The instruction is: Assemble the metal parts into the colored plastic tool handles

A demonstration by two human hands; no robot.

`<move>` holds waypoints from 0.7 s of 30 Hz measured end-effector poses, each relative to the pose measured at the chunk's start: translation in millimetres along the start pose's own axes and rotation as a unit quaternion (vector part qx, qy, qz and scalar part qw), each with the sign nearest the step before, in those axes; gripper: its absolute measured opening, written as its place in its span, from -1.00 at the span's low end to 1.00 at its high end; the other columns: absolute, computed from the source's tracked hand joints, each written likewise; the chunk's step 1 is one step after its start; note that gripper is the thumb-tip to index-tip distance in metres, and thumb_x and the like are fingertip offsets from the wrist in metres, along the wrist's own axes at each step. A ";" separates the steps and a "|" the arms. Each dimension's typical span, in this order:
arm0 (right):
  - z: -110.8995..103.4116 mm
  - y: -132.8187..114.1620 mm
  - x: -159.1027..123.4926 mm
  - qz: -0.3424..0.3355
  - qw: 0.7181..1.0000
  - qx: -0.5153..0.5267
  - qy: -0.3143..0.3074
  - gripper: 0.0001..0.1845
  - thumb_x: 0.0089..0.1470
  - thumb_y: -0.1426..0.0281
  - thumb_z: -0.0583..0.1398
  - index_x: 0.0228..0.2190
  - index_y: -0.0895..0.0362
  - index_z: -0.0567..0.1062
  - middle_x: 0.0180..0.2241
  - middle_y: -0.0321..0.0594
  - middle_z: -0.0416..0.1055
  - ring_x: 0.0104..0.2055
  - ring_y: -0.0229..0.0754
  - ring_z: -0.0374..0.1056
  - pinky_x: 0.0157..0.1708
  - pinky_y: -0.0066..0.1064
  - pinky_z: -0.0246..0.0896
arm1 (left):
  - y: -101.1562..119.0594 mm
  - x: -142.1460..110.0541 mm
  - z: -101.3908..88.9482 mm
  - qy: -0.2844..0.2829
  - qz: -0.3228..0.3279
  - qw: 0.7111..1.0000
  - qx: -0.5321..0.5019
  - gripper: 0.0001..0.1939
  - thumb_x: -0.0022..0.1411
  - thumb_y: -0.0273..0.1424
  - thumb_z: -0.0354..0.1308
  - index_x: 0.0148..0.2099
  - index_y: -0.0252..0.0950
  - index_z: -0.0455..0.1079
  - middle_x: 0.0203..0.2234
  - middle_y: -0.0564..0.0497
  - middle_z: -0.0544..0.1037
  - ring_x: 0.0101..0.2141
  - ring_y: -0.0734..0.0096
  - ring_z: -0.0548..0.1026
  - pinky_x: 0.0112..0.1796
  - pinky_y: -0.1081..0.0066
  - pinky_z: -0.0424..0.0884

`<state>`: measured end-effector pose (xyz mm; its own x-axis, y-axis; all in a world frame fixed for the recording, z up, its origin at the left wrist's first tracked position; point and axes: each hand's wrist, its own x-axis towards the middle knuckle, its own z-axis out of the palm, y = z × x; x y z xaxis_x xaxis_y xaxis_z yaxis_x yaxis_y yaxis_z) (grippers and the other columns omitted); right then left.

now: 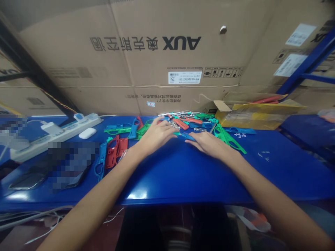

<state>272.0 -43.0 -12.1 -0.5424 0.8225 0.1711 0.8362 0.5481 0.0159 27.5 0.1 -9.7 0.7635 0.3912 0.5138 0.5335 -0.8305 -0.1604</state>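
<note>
My right hand is closed round a blue plastic piece above the table's middle. A small teal tip shows at the piece's left end. My left hand is beside that tip, its fingers bent and closed; what lies between them is hidden. Just beyond both hands is a heap of red handle-shaped parts, white wires and small metal pieces. Near my left forearm lie red plastic shells and a blue shell. A green shell rests right of my right hand.
A large cardboard sheet stands behind the blue table. At the back right is an open carton with red parts inside. A power strip, a white earbud case and a dark phone lie left.
</note>
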 end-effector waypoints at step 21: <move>-6.1 -17.0 0.3 0.012 0.999 -0.039 -0.016 -0.65 0.39 0.23 0.06 -0.18 0.22 0.52 -0.30 -0.02 0.61 -0.32 -0.06 0.53 -0.40 -0.37 0.14 | 22.9 6.1 -0.7 -0.004 -0.001 1.000 0.010 -0.82 0.41 -0.28 0.15 -0.14 -0.28 0.45 -0.28 -0.05 0.63 -0.19 0.22 0.55 -0.15 0.28 0.31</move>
<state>258.1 -53.1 -6.3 -0.5236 0.8404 0.1402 0.8520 0.5159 0.0893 44.1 -16.9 -9.6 0.7655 0.3951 0.5078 0.5412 -0.8222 -0.1761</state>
